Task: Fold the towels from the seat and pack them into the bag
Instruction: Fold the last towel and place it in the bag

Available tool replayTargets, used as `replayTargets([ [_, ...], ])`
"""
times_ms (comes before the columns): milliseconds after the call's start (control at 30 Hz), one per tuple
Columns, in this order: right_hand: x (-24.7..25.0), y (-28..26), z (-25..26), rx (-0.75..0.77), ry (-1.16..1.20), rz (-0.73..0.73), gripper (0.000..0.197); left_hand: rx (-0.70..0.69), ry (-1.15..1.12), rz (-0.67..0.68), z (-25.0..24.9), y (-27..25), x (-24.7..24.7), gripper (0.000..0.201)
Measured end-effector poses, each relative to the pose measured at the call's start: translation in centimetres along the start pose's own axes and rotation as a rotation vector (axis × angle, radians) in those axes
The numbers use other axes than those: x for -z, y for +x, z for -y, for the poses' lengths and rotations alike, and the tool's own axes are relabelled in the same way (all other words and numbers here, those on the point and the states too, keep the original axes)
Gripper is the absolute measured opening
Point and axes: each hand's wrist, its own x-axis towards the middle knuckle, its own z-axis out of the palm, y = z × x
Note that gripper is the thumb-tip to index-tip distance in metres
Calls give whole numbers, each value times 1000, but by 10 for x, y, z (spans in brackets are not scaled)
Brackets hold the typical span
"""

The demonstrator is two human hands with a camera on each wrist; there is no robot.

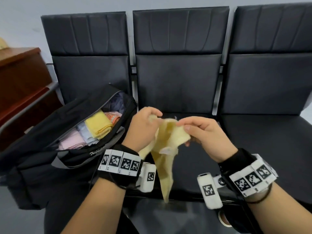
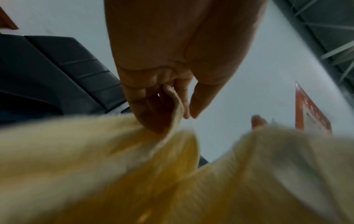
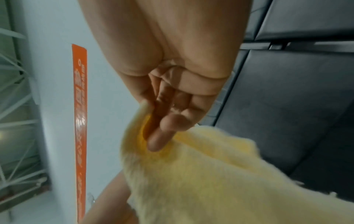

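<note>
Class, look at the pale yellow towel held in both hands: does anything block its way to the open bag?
Nothing visible does. The towel hangs unfolded between both hands, and the bag lies open just beside the left hand, with folded towels already inside.

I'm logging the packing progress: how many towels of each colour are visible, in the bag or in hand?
Pale yellow towel, unfolded, held by the left hand and right hand: 1
Yellow folded towel in the bag: 1
Pink folded towel: 1
White or pale blue folded towel: 1
Orange-patterned towel: 1
Total: 5. The purplish cloth deeper inside is unclear, so not counted.
</note>
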Motion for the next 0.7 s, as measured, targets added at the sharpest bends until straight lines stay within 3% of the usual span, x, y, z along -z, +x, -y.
replayTargets([
  [100, -3, -2, -11, -76, -135, 81, 34, 26, 40, 107, 21, -9, 0, 25],
  [200, -6, -6, -23, -87, -325, 73, 20, 4, 39, 177, 37, -20, 1, 26],
  [433, -29, 2, -30, 45, -539, -35, 14, -8, -66, 142, 41, -36, -4, 31],
  [600, -38, 6, -33, 48, -597, -84, 12, -2, -147, 159, 29, -41, -5, 20],
  [700, -42, 7, -36, 43, -575, -139, 10, 5, -178, 194, 25, -44, -1, 26],
])
